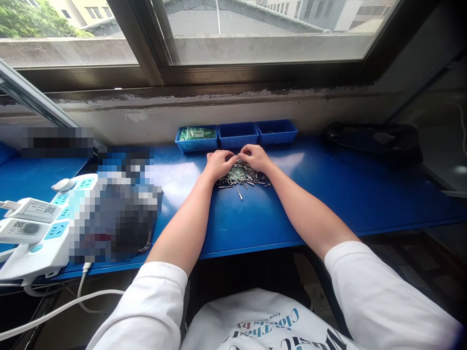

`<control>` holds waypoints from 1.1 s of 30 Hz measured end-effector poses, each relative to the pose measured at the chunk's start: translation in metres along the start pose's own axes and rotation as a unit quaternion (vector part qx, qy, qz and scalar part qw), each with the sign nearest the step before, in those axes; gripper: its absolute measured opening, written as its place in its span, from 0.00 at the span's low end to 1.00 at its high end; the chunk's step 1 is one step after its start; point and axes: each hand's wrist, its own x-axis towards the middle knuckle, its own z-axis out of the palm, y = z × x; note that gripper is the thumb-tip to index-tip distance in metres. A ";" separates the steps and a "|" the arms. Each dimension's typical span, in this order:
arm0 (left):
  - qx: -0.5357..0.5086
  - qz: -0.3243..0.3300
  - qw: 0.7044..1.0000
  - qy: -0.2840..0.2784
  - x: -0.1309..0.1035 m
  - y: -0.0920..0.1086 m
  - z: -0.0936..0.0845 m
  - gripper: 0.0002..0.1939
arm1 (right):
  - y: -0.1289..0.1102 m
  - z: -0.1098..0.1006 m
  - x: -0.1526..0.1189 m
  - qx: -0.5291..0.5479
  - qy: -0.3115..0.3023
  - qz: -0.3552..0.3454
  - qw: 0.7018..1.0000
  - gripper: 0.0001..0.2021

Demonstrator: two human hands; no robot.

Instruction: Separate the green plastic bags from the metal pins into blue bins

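Note:
A heap of slim metal pieces (pixel 251 177), perhaps pins or screws, lies on the blue table with small green pieces (pixel 238 173) in its middle. One metal piece (pixel 239 193) lies apart at the near side. My left hand (pixel 220 164) is curled over the far left of the heap. Opposite it, my right hand (pixel 255 157) bends over the far right, its thumb and fingers drawn together. The two hands nearly meet at the fingertips. Whatever they pinch is too small or too hidden to name.
Three blue bins stand behind the heap: the left bin (pixel 199 145) holds green packets, the middle bin (pixel 239 141) and right bin (pixel 279 138) sit beside it. A white power strip (pixel 44 253) with plugs is at left, a black bag (pixel 375 141) at right. The table (pixel 251 228) ends before me.

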 end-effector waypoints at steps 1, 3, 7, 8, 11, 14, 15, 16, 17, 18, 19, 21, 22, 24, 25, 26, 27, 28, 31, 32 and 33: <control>-0.001 0.002 1.000 0.003 0.000 0.000 0.000 0.17 | 0.000 0.000 0.001 -0.001 0.011 0.009 1.000 0.10; -0.006 0.011 1.000 0.015 -0.001 0.000 0.000 0.16 | 0.001 -0.001 0.003 -0.001 0.032 0.024 0.999 0.11; -0.028 0.038 0.998 0.052 0.000 -0.002 0.003 0.13 | -0.003 -0.001 0.002 0.007 0.045 0.033 0.998 0.13; -0.034 0.042 0.997 0.060 0.000 -0.003 0.003 0.13 | -0.005 -0.001 0.002 0.007 0.044 0.033 0.998 0.14; -0.057 0.051 0.994 0.082 0.001 -0.004 0.004 0.13 | -0.009 -0.001 0.000 0.004 0.047 0.034 0.998 0.18; -0.076 0.057 0.992 0.088 0.001 -0.003 0.003 0.12 | -0.011 0.000 -0.001 0.006 0.048 0.027 0.998 0.22; -0.079 0.058 0.992 0.084 0.001 -0.003 0.003 0.12 | -0.011 0.000 -0.001 0.008 0.048 0.025 0.999 0.23; -0.079 0.057 0.992 0.079 0.001 -0.002 0.003 0.11 | -0.011 0.001 -0.001 0.009 0.047 0.025 0.999 0.24; -0.077 0.055 0.993 0.075 0.001 -0.002 0.003 0.11 | -0.011 0.001 -0.001 0.010 0.046 0.026 0.999 0.26; -0.073 0.053 0.993 0.073 0.001 -0.002 0.003 0.11 | -0.010 0.001 -0.002 0.010 0.048 0.026 0.998 0.27; -0.069 0.052 0.994 0.074 0.001 -0.002 0.003 0.11 | -0.011 0.002 -0.002 0.009 0.052 0.025 0.998 0.27; -0.063 0.047 0.994 0.081 0.002 -0.003 0.003 0.11 | -0.011 0.001 -0.002 0.017 0.068 0.021 0.997 0.26; -0.060 0.044 0.994 0.084 0.002 -0.003 0.003 0.11 | -0.012 0.001 -0.002 0.031 0.074 0.019 0.997 0.24; -0.054 0.034 0.994 0.085 0.003 -0.003 0.003 0.12 | -0.013 0.000 -0.002 0.071 0.073 0.010 0.995 0.22; -0.052 0.028 0.995 0.082 0.003 -0.003 0.003 0.12 | -0.014 0.000 -0.002 0.089 0.067 0.005 0.994 0.22; -0.049 0.024 0.995 0.079 0.002 -0.002 0.002 0.12 | -0.014 -0.001 -0.003 0.102 0.061 0.001 0.993 0.22; -0.048 0.021 0.996 0.076 0.002 -0.001 0.002 0.12 | -0.014 -0.001 -0.003 0.107 0.056 -0.002 0.993 0.23; -0.048 0.020 0.996 0.074 0.002 0.000 0.001 0.12 | -0.014 -0.001 -0.003 0.108 0.055 -0.004 0.993 0.23; -0.041 0.011 0.995 0.092 0.001 0.001 0.000 0.12 | -0.014 -0.002 -0.003 0.094 0.071 -0.002 0.993 0.20; -0.036 0.004 0.994 0.105 0.001 0.001 -0.001 0.13 | -0.014 -0.002 -0.003 0.078 0.085 -0.002 0.993 0.19; -0.030 -0.004 0.992 0.121 0.001 0.001 -0.001 0.13 | -0.014 -0.003 -0.003 0.053 0.104 -0.001 0.993 0.18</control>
